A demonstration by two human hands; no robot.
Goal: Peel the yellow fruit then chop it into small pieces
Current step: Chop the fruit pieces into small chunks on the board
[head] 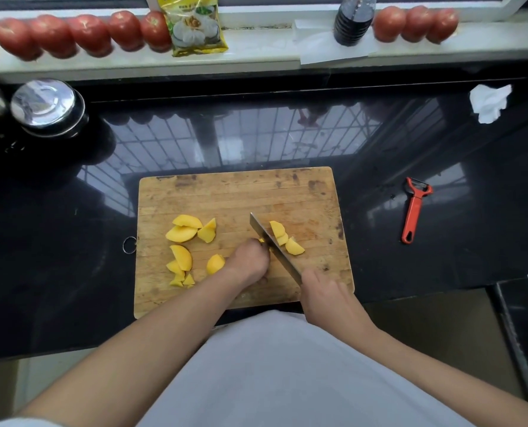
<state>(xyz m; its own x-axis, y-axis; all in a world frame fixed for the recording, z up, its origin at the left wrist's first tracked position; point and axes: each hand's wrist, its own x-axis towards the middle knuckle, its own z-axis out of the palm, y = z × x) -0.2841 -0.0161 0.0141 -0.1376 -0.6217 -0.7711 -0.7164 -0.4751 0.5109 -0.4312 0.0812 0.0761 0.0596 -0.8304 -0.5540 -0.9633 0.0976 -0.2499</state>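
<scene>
A wooden cutting board [225,192] lies on the black counter. Several peeled yellow fruit pieces lie on it: a group at the left [182,234], lower-left pieces [181,260], and cut pieces [282,238] to the right of the blade. My left hand [250,260] curls over a fruit piece of which only a sliver [261,241] shows beside the blade. My right hand [324,295] grips the handle of a knife [275,246], whose blade slants down onto the board right beside my left fingers.
A red peeler [413,211] lies on the counter right of the board. A crumpled tissue [489,103] sits far right, a metal-lidded jar [48,109] far left. Tomatoes [81,35], a yellow packet [195,26] and a dark bottle [353,21] line the windowsill.
</scene>
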